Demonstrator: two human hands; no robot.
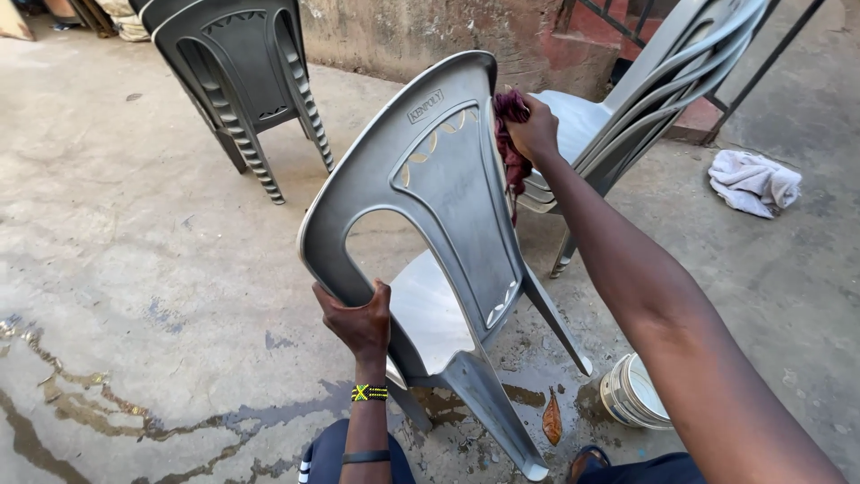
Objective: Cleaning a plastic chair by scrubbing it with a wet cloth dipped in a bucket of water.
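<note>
At the centre of the frame, the right hand (535, 128) is clenching a dark red crumpled cloth (511, 148) in its grip and pressing it against the upper right edge of the backrest of a grey moulded plastic chair (448, 188). The cloth is hanging down along that edge, touching the plastic. Lower down, the left hand (358, 323) is grasping the lower left edge of the same backrest, its fingers (324, 300) curling over the rim beside the open gap in the back; a yellow and black beaded wristband (369, 393) is sitting on that wrist. The chair is tilting towards the viewer, its seat showing in the lower middle of the frame and its legs reaching down to the wet concrete floor (134, 296).

Just behind the right hand, in the upper right of the frame, a stack of grey plastic chairs (645, 90) is standing close to the held chair. A small round white container (634, 394) is lying on its side on the floor at the lower right, near the chair's legs, with a brown dry leaf (552, 419) just left of it. A crumpled white cloth (754, 182) is lying on the floor at the right edge, well apart. Another stack of dark grey plastic chairs (246, 81) is standing at the upper left.
</note>
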